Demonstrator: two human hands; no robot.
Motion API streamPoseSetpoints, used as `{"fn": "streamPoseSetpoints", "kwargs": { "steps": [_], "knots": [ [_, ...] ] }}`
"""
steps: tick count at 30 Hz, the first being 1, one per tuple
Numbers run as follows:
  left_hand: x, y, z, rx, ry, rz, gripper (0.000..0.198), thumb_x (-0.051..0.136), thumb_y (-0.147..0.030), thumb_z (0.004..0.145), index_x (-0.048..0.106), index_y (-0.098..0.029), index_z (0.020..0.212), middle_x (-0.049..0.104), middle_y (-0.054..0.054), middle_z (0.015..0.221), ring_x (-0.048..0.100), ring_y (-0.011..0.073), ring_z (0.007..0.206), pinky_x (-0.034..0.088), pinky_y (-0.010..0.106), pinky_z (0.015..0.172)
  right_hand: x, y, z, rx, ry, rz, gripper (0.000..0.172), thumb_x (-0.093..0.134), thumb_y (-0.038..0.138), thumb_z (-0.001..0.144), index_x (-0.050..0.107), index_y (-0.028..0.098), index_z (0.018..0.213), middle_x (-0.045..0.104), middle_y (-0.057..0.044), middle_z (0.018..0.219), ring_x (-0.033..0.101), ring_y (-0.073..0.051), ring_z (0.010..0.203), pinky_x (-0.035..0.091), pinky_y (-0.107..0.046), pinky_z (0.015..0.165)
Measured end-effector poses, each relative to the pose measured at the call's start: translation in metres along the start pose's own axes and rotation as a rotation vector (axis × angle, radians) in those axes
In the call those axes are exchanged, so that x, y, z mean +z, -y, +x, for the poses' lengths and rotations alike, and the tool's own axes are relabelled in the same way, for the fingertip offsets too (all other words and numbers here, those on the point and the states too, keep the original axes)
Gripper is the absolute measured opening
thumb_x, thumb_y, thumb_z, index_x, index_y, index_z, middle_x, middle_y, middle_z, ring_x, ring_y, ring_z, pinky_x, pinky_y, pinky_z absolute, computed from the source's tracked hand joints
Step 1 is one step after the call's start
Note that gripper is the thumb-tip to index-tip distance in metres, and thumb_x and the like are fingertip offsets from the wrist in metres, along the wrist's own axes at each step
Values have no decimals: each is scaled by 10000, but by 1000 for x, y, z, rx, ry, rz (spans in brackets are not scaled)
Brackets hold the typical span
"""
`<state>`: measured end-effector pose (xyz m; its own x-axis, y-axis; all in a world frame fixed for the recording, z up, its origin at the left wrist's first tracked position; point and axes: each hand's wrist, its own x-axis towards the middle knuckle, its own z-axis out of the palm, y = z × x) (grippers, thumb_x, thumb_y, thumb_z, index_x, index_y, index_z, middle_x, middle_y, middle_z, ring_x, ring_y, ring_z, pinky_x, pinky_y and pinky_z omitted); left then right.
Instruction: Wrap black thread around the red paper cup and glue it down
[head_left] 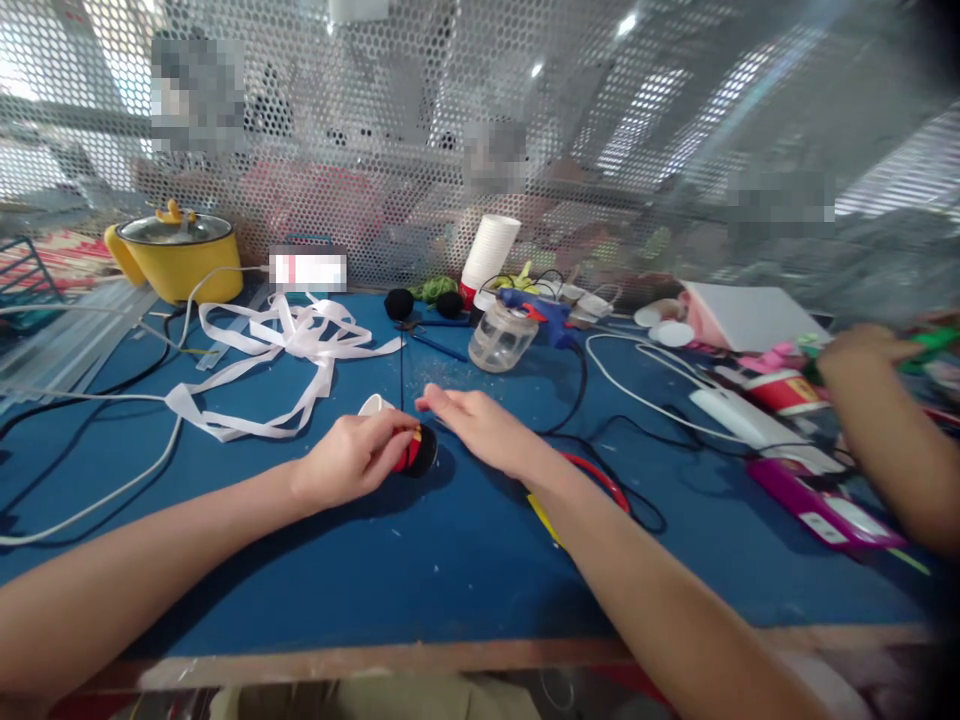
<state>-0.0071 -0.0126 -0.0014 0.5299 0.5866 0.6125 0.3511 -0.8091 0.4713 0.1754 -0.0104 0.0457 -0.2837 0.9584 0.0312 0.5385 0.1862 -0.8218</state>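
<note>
My left hand (352, 455) is closed around a small red paper cup (409, 456), which lies tilted on its side. The cup's far right end is wrapped or covered in black, and its white rim shows behind my knuckles. A thin black cord (402, 375) runs from near the cup toward the back of the table. Just right of the cup, my right hand (476, 425) hovers with its fingers stretched out and nothing visible in them. Beyond it stand a clear plastic jar (501, 340) and a blue glue gun (551, 322) resting on the jar.
White ribbon (300, 340) lies in loops at left, before a yellow pot (180, 262). Black yarn balls (398, 304), pliers (439, 345) and stacked paper cups (491, 250) stand at the back. Right are cables, a white power strip (757, 425) and another person's arm (881, 430).
</note>
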Motion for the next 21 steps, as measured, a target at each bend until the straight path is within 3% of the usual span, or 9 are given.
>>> {"fn": "streamPoseSetpoints", "kwargs": {
  "steps": [3,6,9,14,21],
  "knots": [
    [1,-1,-1,133,32,-14,169,401,-163,875,550,-130,946,671,42,712,606,107,570,461,189,545,18,-5,6,75,126,238,459,478,593,784,629,178,658,609,-19,643,561,-169,698,423,-299,671],
    [1,-2,-1,132,65,-26,169,399,-161,872,552,-139,940,668,38,712,605,107,585,461,192,561,24,-7,7,97,20,452,281,662,457,683,635,177,705,620,0,704,547,-139,692,417,-283,688],
    [0,-3,0,-20,55,-60,185,405,-190,873,557,-145,969,664,25,705,589,99,554,450,192,547,23,-7,6,130,-98,580,226,717,379,621,635,179,687,624,5,703,548,-127,684,417,-284,705],
    [0,-4,3,-380,14,-160,242,424,-262,869,570,-140,1019,671,20,710,593,113,574,446,204,549,15,-6,1,73,-222,600,216,699,387,654,638,184,692,631,-1,724,538,-112,689,411,-269,702],
    [2,-4,7,-516,9,-286,264,425,-316,866,595,-130,946,682,60,799,615,151,686,464,234,585,11,-7,-2,40,-283,545,219,670,392,686,607,182,677,621,2,693,501,-102,622,402,-258,629]
  ]
}}
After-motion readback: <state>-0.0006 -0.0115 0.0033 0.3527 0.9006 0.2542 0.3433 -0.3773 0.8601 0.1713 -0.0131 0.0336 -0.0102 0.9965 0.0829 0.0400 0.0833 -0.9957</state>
